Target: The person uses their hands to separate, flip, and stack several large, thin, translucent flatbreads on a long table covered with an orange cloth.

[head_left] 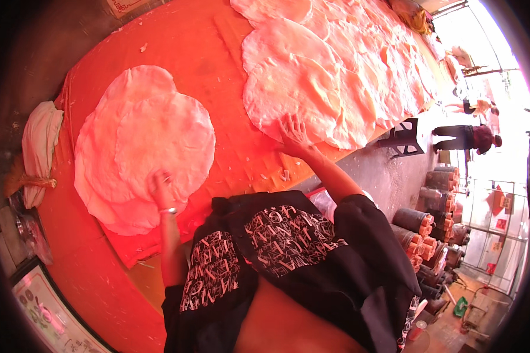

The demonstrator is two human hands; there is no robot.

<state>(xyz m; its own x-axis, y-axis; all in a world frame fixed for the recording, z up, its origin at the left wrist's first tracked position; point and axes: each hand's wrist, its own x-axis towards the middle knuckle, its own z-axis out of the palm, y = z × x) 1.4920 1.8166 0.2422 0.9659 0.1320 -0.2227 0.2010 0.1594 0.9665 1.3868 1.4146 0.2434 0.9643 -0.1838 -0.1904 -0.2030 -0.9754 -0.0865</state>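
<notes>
Flat, round sheets of pale dough lie on a long table covered in orange-red cloth. At the left, a small overlapping stack of dough sheets (141,129) rests on the cloth. My left hand (161,185), with a metal band at the wrist, is over the near part of that stack; motion blurs its fingers, so their hold is unclear. A larger spread of overlapping dough sheets (312,76) covers the table's right side. On its near edge lies my right hand (294,134), palm down with fingers spread.
The orange-red table cover (212,35) shows between the two dough groups, with small dough scraps. A pale cloth bundle (41,141) sits past the left end. To the right stand a dark plastic stool (403,138), stacked dark cylinders (415,220) and people farther off.
</notes>
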